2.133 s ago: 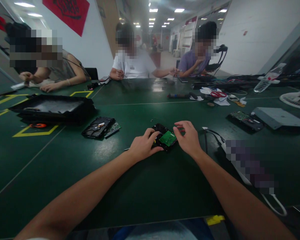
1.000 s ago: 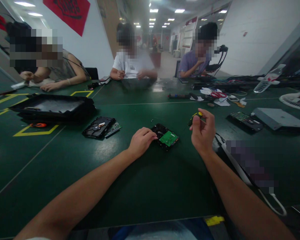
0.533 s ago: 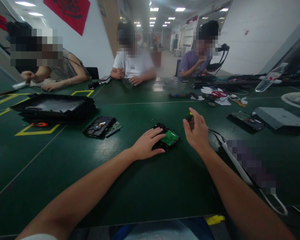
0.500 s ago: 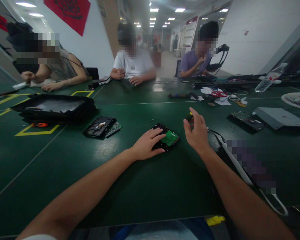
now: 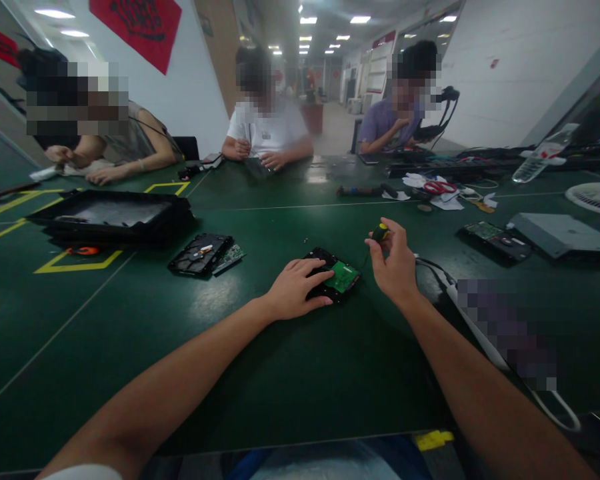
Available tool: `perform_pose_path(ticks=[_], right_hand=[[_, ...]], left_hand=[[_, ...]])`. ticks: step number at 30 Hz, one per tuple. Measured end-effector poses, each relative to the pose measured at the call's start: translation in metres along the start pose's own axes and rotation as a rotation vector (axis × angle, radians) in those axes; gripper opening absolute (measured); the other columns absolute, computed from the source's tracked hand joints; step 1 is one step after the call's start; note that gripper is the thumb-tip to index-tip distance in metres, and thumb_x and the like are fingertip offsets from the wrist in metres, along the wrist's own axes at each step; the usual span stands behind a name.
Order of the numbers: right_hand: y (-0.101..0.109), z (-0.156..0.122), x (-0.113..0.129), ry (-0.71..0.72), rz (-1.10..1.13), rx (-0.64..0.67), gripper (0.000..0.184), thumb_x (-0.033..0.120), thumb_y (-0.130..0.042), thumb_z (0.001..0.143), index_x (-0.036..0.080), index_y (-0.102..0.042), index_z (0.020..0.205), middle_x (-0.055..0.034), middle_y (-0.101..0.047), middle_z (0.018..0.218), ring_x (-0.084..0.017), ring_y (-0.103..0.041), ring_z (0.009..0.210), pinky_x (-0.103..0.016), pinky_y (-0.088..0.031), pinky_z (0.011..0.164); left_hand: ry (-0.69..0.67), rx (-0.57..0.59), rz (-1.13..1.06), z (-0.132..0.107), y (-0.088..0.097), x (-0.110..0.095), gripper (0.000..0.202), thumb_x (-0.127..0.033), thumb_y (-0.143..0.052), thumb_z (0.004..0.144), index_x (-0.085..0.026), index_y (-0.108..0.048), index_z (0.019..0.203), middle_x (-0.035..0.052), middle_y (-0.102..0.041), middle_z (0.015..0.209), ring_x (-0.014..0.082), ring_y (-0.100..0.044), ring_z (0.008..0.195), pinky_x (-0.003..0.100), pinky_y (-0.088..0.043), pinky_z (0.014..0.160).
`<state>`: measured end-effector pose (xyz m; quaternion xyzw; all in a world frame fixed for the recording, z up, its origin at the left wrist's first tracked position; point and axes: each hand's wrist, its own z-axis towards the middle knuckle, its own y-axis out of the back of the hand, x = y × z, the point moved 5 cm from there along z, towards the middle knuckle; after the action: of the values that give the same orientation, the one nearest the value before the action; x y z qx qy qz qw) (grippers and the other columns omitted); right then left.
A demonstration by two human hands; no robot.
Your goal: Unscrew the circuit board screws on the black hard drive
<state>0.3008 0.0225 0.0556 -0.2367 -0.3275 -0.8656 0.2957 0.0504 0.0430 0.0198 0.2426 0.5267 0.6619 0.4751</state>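
Observation:
A hard drive (image 5: 344,277) lies on the green table with its circuit board facing up. My left hand (image 5: 297,288) rests flat across its left part, fingers stretched out. In my right hand (image 5: 394,261) is a screwdriver (image 5: 379,232) with a green and yellow handle, gripped between thumb and fingers. Its thin shaft points down toward the right edge of the drive; whether the tip touches cannot be made out. Just beyond the drive are tiny bits, perhaps screws (image 5: 306,239). Left of it sits another hard drive (image 5: 200,255) beside a loose circuit board (image 5: 230,259).
A black tray (image 5: 115,217) stands at the left, an orange object (image 5: 83,251) by it. To the right are a third drive (image 5: 495,241), a grey metal box (image 5: 563,233) and a power strip (image 5: 477,327). Red scissors (image 5: 440,188) and a bottle (image 5: 544,155) lie farther back. Three people sit opposite.
My right hand has shifted slightly and its fingers have changed position on the screwdriver, so more of the handle shows. My left hand stays on the hard drive.

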Motion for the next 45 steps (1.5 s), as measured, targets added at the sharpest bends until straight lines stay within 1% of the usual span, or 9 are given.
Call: perform_pose_path(ticks=[13,19,23,26,29,33,37,41,45], right_hand=[[0.002,-0.001,0.001,-0.044,0.002,-0.009,0.055,0.036,-0.061,0.103,0.027,-0.045,0.155,-0.0121,-0.075,0.123,-0.028,-0.076,0.099,-0.056,-0.061,0.096],[0.0,-0.002,-0.004,-0.031,0.017,-0.019,0.056,0.033,-0.058,0.103,0.028,-0.043,0.157,-0.0124,-0.073,0.126,-0.026,-0.076,0.1,-0.054,-0.062,0.096],[0.001,-0.002,-0.008,-0.014,-0.006,-0.053,0.061,0.035,-0.061,0.103,0.028,-0.04,0.16,-0.0125,-0.072,0.127,-0.026,-0.075,0.097,-0.052,-0.064,0.092],[0.003,-0.001,-0.008,0.021,-0.066,-0.096,0.061,0.037,-0.063,0.101,0.028,-0.044,0.158,-0.0138,-0.07,0.133,-0.026,-0.074,0.096,-0.053,-0.064,0.091],[0.004,0.0,-0.006,0.053,-0.104,-0.091,0.058,0.037,-0.063,0.101,0.026,-0.048,0.156,-0.0153,-0.068,0.138,-0.028,-0.073,0.102,-0.054,-0.064,0.093],[0.001,0.0,-0.006,0.07,-0.09,-0.054,0.059,0.033,-0.061,0.102,0.027,-0.046,0.159,-0.0144,-0.068,0.14,-0.028,-0.073,0.104,-0.055,-0.063,0.095],[0.001,0.0,-0.005,0.072,-0.081,-0.05,0.058,0.032,-0.06,0.103,0.029,-0.044,0.159,-0.0136,-0.067,0.142,-0.027,-0.073,0.103,-0.056,-0.063,0.096],[0.008,0.001,0.006,0.072,-0.083,-0.114,0.058,0.038,-0.063,0.103,0.027,-0.046,0.157,-0.015,-0.067,0.14,-0.027,-0.073,0.099,-0.054,-0.065,0.093],[0.014,-0.003,0.025,0.104,-0.035,-0.181,0.061,0.046,-0.068,0.101,0.029,-0.045,0.155,-0.0131,-0.069,0.127,-0.027,-0.073,0.091,-0.051,-0.067,0.084]], left_hand=[[0.083,-0.033,0.165,0.0,0.006,-0.026,0.06,-0.069,-0.059,0.102,-0.022,-0.068,0.139,0.0173,-0.064,0.129,0.0368,-0.061,0.116,0.053,-0.053,0.094],[0.19,-0.07,0.216,0.001,0.004,-0.03,0.056,-0.069,-0.062,0.1,-0.023,-0.071,0.131,0.0155,-0.064,0.117,0.0352,-0.06,0.107,0.05,-0.053,0.086],[0.169,-0.085,0.126,-0.004,0.005,-0.022,0.059,-0.064,-0.07,0.097,-0.022,-0.066,0.138,0.0195,-0.058,0.139,0.0407,-0.057,0.126,0.06,-0.053,0.1],[0.074,-0.098,0.046,-0.009,0.006,-0.015,0.06,-0.048,-0.078,0.092,-0.022,-0.062,0.144,0.0198,-0.043,0.161,0.046,-0.036,0.154,0.068,-0.037,0.123],[0.057,-0.053,0.001,-0.011,0.002,-0.005,0.06,-0.045,-0.076,0.094,-0.023,-0.058,0.147,0.0183,-0.035,0.17,0.0461,-0.024,0.163,0.073,-0.024,0.13],[0.053,0.001,-0.051,-0.011,-0.003,0.001,0.058,-0.047,-0.071,0.099,-0.021,-0.054,0.148,0.0201,-0.036,0.171,0.0436,-0.028,0.163,0.072,-0.025,0.131],[0.087,-0.034,-0.061,-0.009,0.0,-0.002,0.058,-0.051,-0.071,0.099,-0.023,-0.055,0.148,0.0191,-0.046,0.162,0.0422,-0.042,0.155,0.07,-0.034,0.128],[0.15,-0.079,-0.014,-0.009,0.002,-0.005,0.065,-0.06,-0.073,0.097,-0.026,-0.057,0.15,0.019,-0.048,0.156,0.0431,-0.052,0.143,0.069,-0.046,0.117],[0.155,-0.083,-0.001,-0.009,0.002,-0.005,0.064,-0.062,-0.071,0.098,-0.025,-0.061,0.149,0.02,-0.047,0.156,0.0446,-0.05,0.142,0.07,-0.045,0.116]])
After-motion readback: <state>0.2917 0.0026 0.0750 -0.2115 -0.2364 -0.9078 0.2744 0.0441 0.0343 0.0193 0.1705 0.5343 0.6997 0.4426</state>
